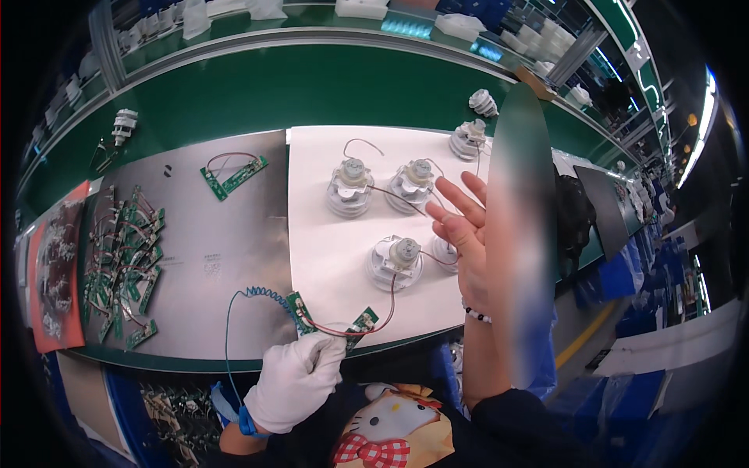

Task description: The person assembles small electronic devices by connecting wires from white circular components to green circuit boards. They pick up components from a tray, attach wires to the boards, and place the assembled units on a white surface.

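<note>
At a green workbench point(234, 82), an orange mat point(76, 335) lies at far left, next to a heap of wired green boards point(125, 269) on a metal sheet point(230, 304), with 1 loose board point(234, 178) apart from them toward the sheet's far edge. Nearer the middle, the worker's gloved left hand point(300, 378), a coiled blue cord point(265, 292) running to its wrist, closes its fingers on a circuit board point(298, 312) above the bench's near edge; 2 strips show above the glove, and whether they join inside the grip cannot be told. A red-brown lead point(385, 320) curves from the board to a white motor unit point(402, 261) standing on a white sheet point(328, 253) among 4 similar units point(351, 191). At right, the bare right hand point(470, 249), fingers spread, partly hides 1 of them; it appears to hold nothing, though a thin wire point(381, 189) runs so near its fingertips that contact cannot be ruled out. The step in hand looks like handling a board already wired to its unit; the next move seems to call for a slack lead, a secure grip on the board and the right hand steadying the unit
</note>
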Motion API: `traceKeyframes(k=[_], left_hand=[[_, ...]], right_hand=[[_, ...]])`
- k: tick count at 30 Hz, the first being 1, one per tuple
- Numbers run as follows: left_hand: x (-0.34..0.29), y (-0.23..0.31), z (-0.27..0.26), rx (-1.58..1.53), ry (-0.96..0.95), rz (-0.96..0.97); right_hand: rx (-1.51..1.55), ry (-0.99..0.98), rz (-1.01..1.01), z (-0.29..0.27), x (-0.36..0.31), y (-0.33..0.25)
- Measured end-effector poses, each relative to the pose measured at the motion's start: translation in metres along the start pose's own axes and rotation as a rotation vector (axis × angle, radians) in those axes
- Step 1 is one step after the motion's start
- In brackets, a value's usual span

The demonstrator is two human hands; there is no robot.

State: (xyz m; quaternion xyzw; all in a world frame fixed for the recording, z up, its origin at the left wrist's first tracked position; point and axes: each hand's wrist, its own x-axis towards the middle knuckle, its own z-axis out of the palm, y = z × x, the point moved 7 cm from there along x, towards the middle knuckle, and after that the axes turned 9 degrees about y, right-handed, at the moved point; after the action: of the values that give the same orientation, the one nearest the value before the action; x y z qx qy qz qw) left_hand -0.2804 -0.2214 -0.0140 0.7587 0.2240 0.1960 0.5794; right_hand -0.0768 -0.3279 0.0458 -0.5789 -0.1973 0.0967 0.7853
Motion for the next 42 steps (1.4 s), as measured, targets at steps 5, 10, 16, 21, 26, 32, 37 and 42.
traceKeyframes(k=[5, 10, 16, 21, 26, 32, 37, 42], left_hand=[[-0.001, -0.002, 0.002, 0.021, -0.003, -0.005], [-0.001, -0.002, 0.003, -0.008, 0.001, -0.073], [0.000, -0.001, 0.005, 0.013, -0.007, -0.110], [0.001, 0.002, 0.004, 0.046, 0.012, -0.040], [0.002, 0.011, -0.002, 0.145, 0.105, 0.133], [0.005, 0.019, -0.008, 0.289, 0.126, 0.254], [0.003, 0.025, -0.013, 0.361, 0.142, 0.290], [0.000, 0.028, -0.012, 0.453, 0.172, 0.363]], right_hand=[[-0.255, 0.003, -0.337, -0.009, -0.014, 0.006], [-0.435, 0.010, -0.315, -0.029, -0.019, 0.010], [-0.198, -0.169, -0.122, -0.020, -0.005, 0.002], [-0.059, -0.341, 0.019, 0.000, -0.005, -0.007], [-0.218, -0.615, 0.230, 0.030, -0.022, -0.010], [-0.478, -0.856, 0.283, 0.047, -0.034, 0.013], [-0.730, -0.900, -0.305, 0.063, -0.044, 0.003], [-0.832, -0.890, -0.308, 0.071, -0.049, 0.000]])
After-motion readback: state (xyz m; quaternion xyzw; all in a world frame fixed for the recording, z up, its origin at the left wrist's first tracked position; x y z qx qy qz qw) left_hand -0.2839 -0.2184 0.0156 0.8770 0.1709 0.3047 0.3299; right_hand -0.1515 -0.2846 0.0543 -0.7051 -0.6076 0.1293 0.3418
